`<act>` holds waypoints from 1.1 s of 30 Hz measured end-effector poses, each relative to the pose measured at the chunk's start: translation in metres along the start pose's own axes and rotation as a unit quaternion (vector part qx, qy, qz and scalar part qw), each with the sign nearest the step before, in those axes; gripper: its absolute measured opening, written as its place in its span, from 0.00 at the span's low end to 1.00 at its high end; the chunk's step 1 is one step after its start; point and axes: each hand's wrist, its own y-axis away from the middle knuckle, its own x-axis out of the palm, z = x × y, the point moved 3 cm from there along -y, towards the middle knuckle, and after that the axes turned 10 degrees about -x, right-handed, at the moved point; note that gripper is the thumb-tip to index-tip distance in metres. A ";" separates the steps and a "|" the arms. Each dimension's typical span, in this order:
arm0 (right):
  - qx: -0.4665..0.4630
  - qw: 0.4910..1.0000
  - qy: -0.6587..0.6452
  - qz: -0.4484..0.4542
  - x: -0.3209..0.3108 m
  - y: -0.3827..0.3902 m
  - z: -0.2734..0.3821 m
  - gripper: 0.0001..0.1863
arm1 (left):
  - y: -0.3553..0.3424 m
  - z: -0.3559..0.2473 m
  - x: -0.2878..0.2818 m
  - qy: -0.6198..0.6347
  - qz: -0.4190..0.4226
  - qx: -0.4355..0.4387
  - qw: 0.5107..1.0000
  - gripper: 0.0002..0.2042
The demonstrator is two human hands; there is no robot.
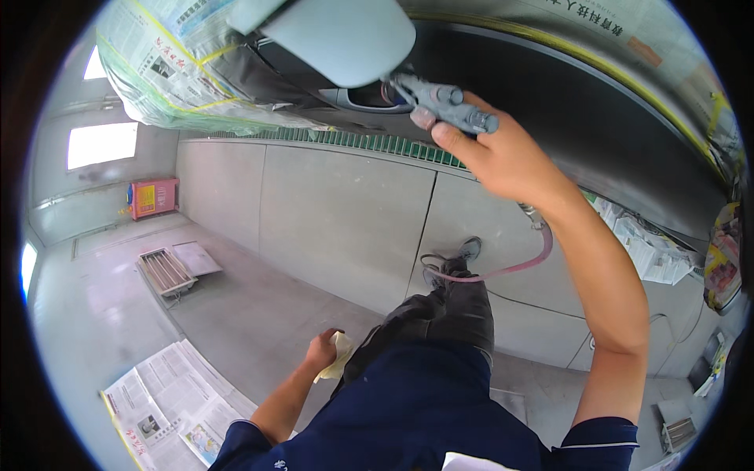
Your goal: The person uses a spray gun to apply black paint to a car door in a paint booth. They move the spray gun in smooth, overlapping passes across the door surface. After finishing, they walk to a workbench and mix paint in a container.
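Observation:
My right hand (510, 157) is wrapped round a grey spray gun (452, 102), raised in front of a dark car panel (565, 110). A large pale grey cup (338, 39) sits at the gun's front end and partly covers the view of a door handle (369, 100). From under my hand a pinkish air hose (522, 265) curves down past my legs. Whether my fingers press the trigger is hidden. Low at my left side, my left hand (320, 351) grips a pale yellow cloth (338, 359).
Newspaper (177, 59), yellow tape and greenish film mask the car around the panel. A green floor grating (369, 143) runs alongside it. Left stand a lamp panel (166, 272) and a red box (154, 198). Newspaper sheets (169, 392) lie lower left. Thin hoses cross the floor at right.

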 end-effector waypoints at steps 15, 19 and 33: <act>0.108 0.986 0.113 0.054 0.014 -0.010 0.066 0.22 | 0.008 0.104 0.080 0.073 -0.027 0.048 0.996 0.19; 0.104 0.992 0.032 0.070 0.037 -0.025 0.087 0.20 | 0.009 0.110 0.087 0.065 -0.019 0.015 0.998 0.20; 0.162 0.986 0.018 -0.028 0.086 -0.013 0.060 0.25 | -0.016 0.053 0.009 0.142 -0.039 0.073 0.986 0.21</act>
